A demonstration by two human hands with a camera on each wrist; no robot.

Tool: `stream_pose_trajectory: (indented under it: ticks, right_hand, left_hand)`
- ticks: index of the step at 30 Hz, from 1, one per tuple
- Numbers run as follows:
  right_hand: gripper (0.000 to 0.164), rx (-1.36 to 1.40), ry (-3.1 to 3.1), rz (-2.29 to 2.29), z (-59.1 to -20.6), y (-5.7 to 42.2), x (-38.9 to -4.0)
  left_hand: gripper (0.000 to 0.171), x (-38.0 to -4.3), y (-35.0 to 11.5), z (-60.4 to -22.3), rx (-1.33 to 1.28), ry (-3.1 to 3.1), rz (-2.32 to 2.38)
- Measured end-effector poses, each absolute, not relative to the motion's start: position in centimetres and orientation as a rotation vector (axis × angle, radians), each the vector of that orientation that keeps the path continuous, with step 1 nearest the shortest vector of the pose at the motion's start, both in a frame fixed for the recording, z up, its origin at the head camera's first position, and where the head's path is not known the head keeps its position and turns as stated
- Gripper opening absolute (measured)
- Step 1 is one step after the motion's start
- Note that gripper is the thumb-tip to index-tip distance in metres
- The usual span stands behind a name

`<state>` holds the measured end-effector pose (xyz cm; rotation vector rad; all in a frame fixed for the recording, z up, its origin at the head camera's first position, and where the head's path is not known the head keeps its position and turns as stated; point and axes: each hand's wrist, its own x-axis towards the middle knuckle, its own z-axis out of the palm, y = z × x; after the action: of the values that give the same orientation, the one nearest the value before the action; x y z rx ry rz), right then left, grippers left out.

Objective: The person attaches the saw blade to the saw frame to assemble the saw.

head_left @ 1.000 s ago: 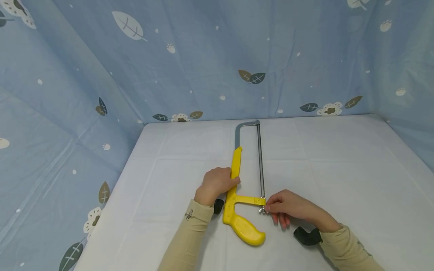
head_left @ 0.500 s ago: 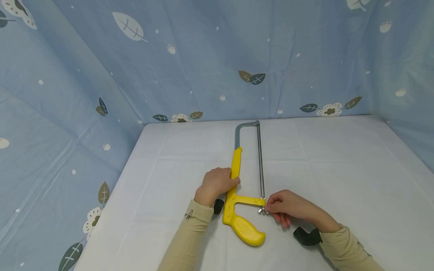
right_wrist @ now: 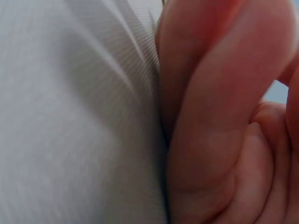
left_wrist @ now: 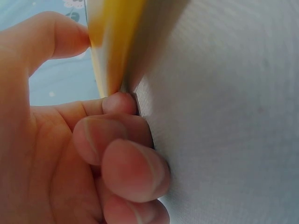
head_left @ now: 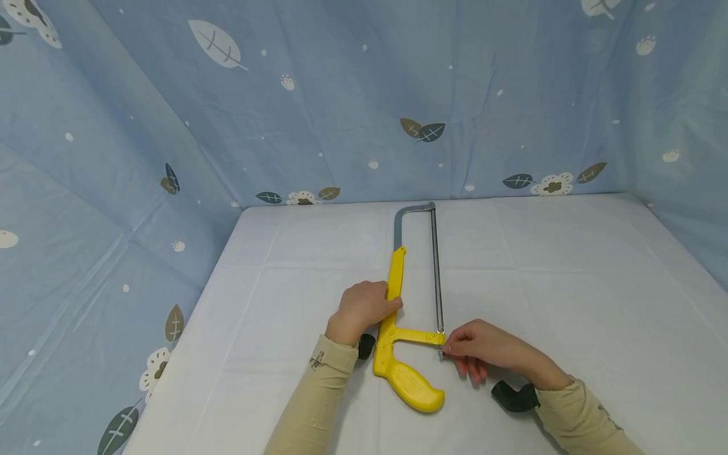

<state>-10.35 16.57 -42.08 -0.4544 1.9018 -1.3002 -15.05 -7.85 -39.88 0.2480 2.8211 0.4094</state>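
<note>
A hacksaw (head_left: 411,384) with a yellow handle and grey front bow lies flat on the white-covered table, its blade (head_left: 436,272) on the right side. My left hand (head_left: 364,306) grips the yellow frame above the handle; in the left wrist view the thumb is against one side of the yellow frame (left_wrist: 114,32) and the index fingertip touches its lower edge. At the blade's near end, thumb and index finger of my right hand (head_left: 489,344) pinch a small metal wing nut (head_left: 441,354), partly covered by the fingertips. The right wrist view shows only curled fingers (right_wrist: 210,116) close to the cloth.
White cloth covers the table (head_left: 569,272). A blue leaf-patterned curtain (head_left: 352,95) borders it at the back and sides. Dark wrist-worn pieces, one by the right sleeve (head_left: 514,397) and one by the left sleeve (head_left: 366,346), sit close to the tabletop.
The wing nut has turned; its wings showed spread earlier and now look narrower. My right fingertips have shifted slightly left over it. My left hand and the hacksaw stay in place.
</note>
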Motion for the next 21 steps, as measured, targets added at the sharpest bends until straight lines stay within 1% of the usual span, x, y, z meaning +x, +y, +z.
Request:
stream_pose_trajectory:
  ticks: [4, 8, 17, 21]
  right_hand:
    - [0.034, -0.452, 1.901, -1.297, -42.12, 16.55, -10.38]
    - [0.034, -0.448, 1.909, -1.293, -42.17, 16.53, -10.37]
    - [0.024, -0.473, 1.907, -1.287, -42.37, 16.65, -10.39]
    - [0.024, -0.472, 1.923, -1.291, -42.30, 16.63, -10.32]
  left_hand:
    - [0.029, -15.08, -7.88, -39.90, 0.246, 2.820, 0.416]
    - [0.029, -15.07, -7.87, -39.87, 0.243, 2.821, 0.416]
    - [0.029, -15.08, -7.80, -39.90, 0.235, 2.811, 0.404]
    - [0.030, -15.09, -7.82, -39.95, 0.239, 2.812, 0.399]
